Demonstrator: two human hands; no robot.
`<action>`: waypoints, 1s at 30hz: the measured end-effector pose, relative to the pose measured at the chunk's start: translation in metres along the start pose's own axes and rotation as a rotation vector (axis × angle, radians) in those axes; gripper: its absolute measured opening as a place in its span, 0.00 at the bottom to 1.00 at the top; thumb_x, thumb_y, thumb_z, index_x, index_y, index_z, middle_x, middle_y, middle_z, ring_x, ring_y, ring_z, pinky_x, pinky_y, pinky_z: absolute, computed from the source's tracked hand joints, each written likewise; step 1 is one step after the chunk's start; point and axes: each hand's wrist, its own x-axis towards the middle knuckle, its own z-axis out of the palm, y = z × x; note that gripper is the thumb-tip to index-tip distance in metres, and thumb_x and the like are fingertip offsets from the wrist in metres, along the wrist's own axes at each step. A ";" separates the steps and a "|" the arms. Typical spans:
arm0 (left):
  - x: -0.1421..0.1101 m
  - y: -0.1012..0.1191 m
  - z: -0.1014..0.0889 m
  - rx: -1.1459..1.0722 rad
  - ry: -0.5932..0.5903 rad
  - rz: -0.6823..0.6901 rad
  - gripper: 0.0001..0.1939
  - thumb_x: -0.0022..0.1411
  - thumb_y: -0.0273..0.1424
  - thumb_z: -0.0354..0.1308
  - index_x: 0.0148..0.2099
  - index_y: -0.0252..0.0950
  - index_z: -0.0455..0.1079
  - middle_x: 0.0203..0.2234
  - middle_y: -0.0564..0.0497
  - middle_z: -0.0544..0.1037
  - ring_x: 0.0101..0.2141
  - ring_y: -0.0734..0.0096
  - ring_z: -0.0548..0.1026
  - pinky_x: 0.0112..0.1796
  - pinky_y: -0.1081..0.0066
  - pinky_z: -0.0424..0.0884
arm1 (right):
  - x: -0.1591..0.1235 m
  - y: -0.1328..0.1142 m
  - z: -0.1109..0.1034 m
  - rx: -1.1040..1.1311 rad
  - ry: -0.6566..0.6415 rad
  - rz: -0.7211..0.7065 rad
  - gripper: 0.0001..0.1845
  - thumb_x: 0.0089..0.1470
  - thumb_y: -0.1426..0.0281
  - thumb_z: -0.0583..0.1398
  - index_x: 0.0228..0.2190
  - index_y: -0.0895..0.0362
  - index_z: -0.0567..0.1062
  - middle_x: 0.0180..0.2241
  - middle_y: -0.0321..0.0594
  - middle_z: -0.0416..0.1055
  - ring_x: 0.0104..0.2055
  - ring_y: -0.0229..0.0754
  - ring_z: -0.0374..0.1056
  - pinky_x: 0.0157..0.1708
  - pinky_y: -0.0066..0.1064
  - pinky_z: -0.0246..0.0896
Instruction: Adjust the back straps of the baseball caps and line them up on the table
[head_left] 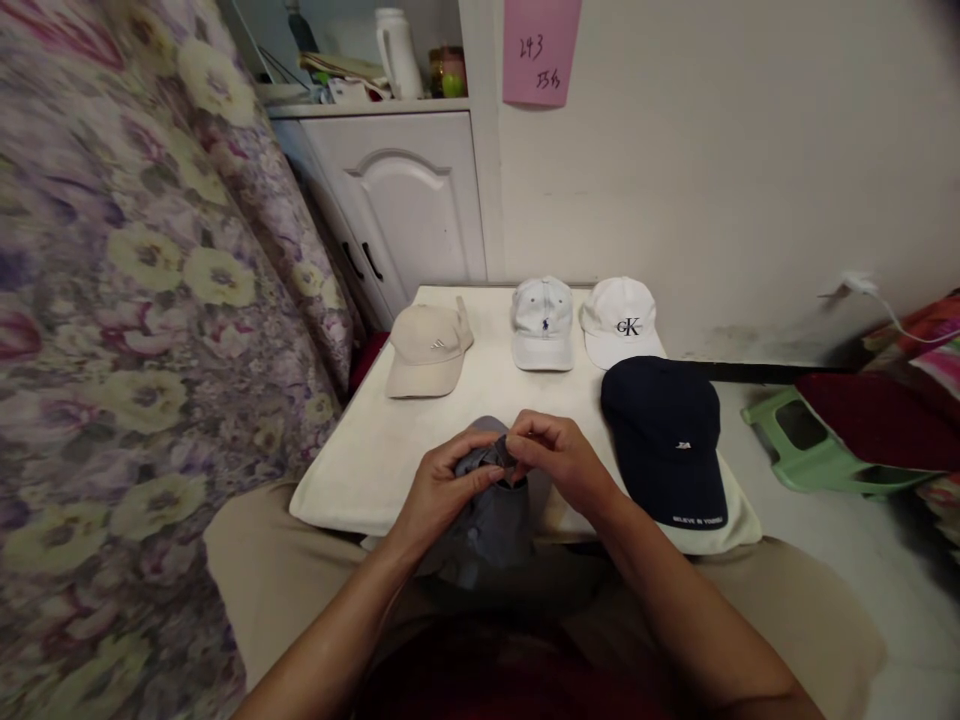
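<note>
A grey cap point(491, 520) is between my hands at the near edge of the cloth-covered table point(352, 470), its brim pointing away from me. My left hand point(457, 475) grips the cap from the left, thumb and fingers closed on its fabric. On the other side, my right hand point(559, 455) pinches the cap's strap point(504, 452) near the opening at the back. Part of the strap is hidden by my fingers. Close to my right forearm lies a navy cap point(660, 430) with small lettering on its brim.
A beige cap point(427, 345), a pale cap with a small rider logo point(543, 320) and a white CK cap point(622, 315) sit along the table's back. A floral curtain point(150, 350) hangs left. On the right stands a green stool point(795, 440).
</note>
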 end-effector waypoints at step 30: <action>-0.002 -0.001 0.002 -0.140 -0.010 -0.097 0.13 0.46 0.31 0.69 0.36 0.36 0.74 0.30 0.53 0.74 0.32 0.69 0.70 0.34 0.74 0.65 | -0.006 -0.007 -0.001 -0.099 -0.013 0.051 0.13 0.49 0.62 0.66 0.26 0.58 0.70 0.23 0.32 0.69 0.21 0.34 0.69 0.22 0.25 0.63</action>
